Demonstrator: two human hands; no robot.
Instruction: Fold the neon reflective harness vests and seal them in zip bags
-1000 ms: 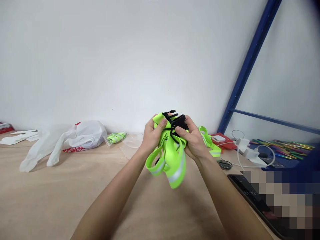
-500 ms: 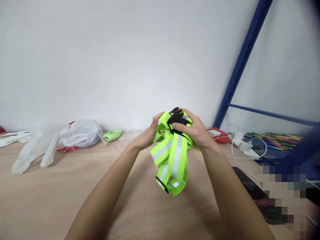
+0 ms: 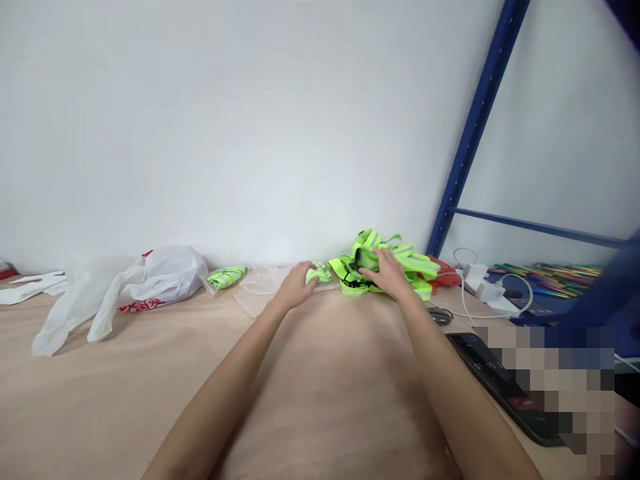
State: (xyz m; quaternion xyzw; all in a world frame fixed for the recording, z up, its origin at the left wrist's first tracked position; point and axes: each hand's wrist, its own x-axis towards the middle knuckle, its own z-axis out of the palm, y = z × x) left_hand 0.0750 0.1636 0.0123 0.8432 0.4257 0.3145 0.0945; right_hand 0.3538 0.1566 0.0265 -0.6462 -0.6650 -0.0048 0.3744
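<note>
At the back of the table, my left hand (image 3: pixel 299 285) has its thumb and fingers around the near end of a small folded bundle of yellow-green reflective strap (image 3: pixel 325 272). To the right, my right hand (image 3: pixel 389 271) rests at a loose pile of the same reflective straps (image 3: pixel 410 261), its thumb and fingers apart. Black buckles show among the pile's loops, and part of the pile is hidden behind that hand. Another folded strap in a clear bag (image 3: pixel 227 275) lies farther left by the wall.
Clear plastic bags (image 3: pixel 257 283) lie left of my left hand. Farther left are a white plastic bag (image 3: pixel 170 267) and white gloves (image 3: pixel 35 287). On the right are a phone (image 3: pixel 505 380), white chargers with cables (image 3: pixel 493 293), pens (image 3: pixel 555 280) and a blue metal frame (image 3: pixel 473 133).
The strap that both hands held up in front of me now lies at the back with the pile. My hands have moved apart, the left one to the small folded bundle.
</note>
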